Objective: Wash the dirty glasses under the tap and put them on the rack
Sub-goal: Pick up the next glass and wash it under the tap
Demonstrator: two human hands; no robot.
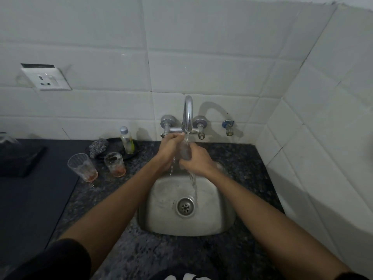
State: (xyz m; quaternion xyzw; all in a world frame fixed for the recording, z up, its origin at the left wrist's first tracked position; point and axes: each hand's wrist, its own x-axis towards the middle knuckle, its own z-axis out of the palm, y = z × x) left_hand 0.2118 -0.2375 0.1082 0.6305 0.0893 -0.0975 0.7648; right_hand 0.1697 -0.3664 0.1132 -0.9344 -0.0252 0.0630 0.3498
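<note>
Both hands, left hand [169, 152] and right hand [196, 161], wrap fingers round a glass [185, 150] (under running tap [188, 114]).

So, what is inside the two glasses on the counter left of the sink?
Both glasses, the left and the right, hold reddish-orange residue at the bottom. The right one also has dark specks near its rim. Whether any liquid remains cannot be told.
</note>
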